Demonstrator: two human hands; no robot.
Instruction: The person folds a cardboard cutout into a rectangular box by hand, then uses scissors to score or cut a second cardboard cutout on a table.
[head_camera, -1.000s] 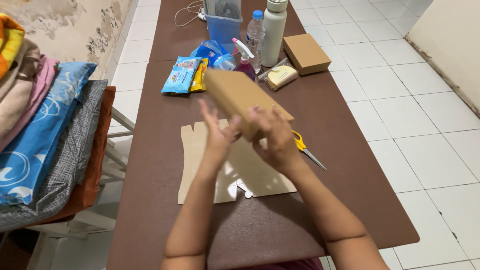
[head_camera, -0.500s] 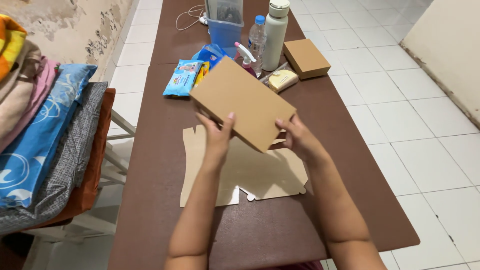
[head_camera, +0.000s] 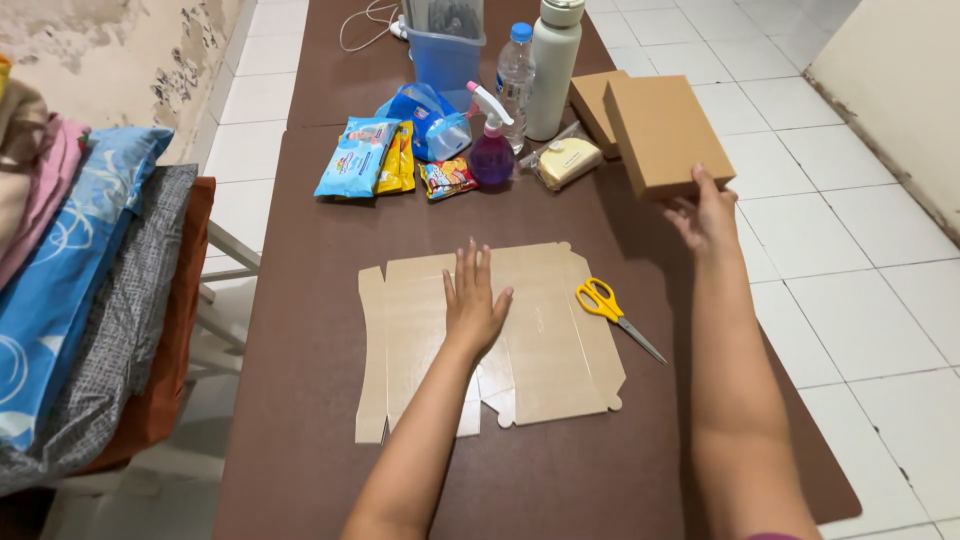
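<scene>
A room in a home, used as a makeshift craft spot. The brown desk (head_camera: 300, 300) stands on a white tiled floor (head_camera: 860, 260). At nine o'clock, folded bedding and pillows (head_camera: 90, 300) are stacked beside a stained, peeling wall (head_camera: 120, 50). At twelve o'clock sit household odds: snack packets (head_camera: 385, 160), a purple spray bottle (head_camera: 490, 150), a water bottle (head_camera: 515, 70) and a white flask (head_camera: 555, 65).
</scene>
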